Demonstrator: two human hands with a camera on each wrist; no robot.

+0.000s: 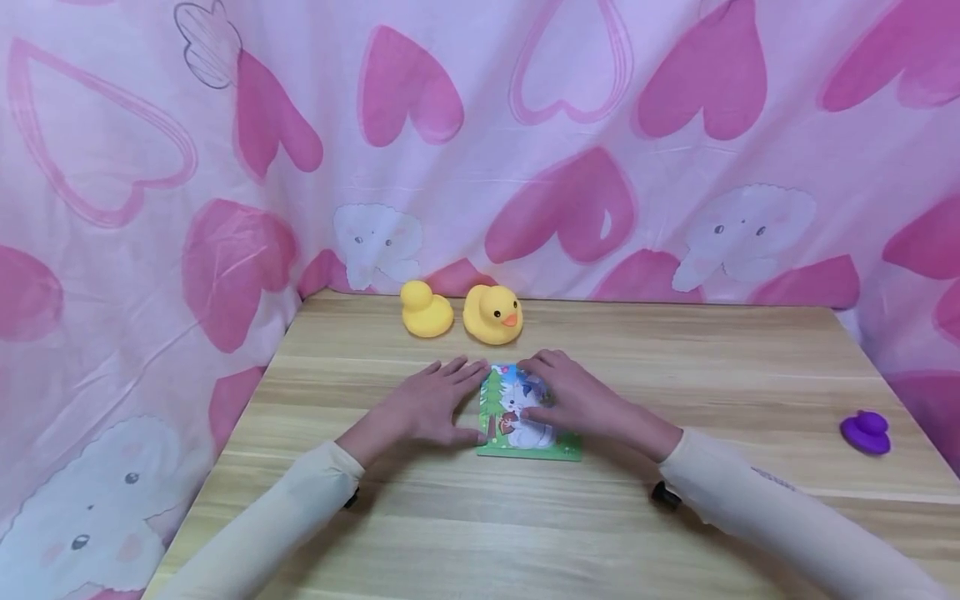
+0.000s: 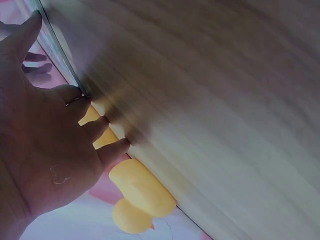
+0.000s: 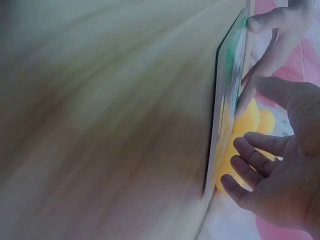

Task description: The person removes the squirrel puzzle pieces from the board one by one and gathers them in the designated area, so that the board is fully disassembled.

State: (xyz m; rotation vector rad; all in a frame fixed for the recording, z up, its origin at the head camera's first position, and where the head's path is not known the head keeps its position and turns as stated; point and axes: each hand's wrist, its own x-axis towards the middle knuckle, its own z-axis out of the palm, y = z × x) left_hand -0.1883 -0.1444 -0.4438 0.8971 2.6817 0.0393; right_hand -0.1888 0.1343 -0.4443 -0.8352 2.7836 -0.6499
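Green-bordered, the picture board (image 1: 525, 435) was, I judged, being steadied, left hand (image 1: 420, 406) spread at its edge, right hand (image 1: 581, 396) spread over it; next called for light, even touch

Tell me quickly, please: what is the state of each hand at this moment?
Left hand: open, at the left edge of the picture board, holding nothing.
Right hand: open, over the board's right side, holding nothing.

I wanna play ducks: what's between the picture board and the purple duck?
The right hand and its sleeve, then bare tabletop; the head view shows it.
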